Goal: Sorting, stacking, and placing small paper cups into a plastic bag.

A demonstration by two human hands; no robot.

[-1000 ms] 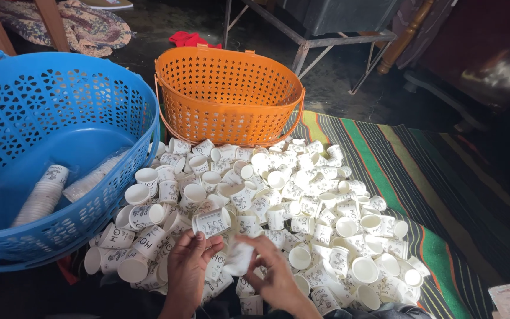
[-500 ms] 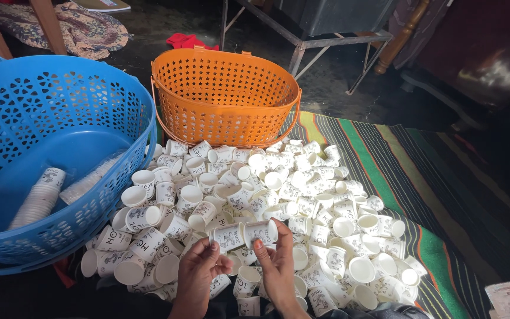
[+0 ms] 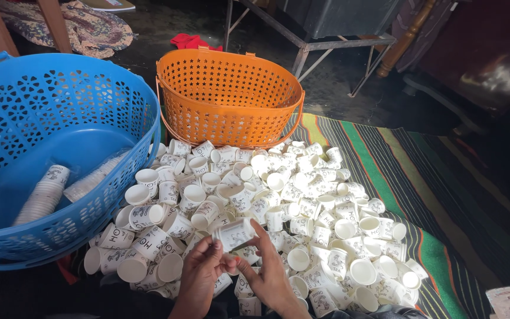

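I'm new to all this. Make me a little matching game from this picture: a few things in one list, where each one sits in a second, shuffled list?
Things:
1. orange basket
2. blue basket
3. stacked cups
4. red cloth
5. paper cup

Places:
A. inside the blue basket
B. on the dark floor behind the orange basket
C. between the left hand and the right hand
D. at the left, beside the cup pile
E. at the far edge of the cup pile

Pairs: 1-E, 2-D, 3-A, 4-B, 5-C
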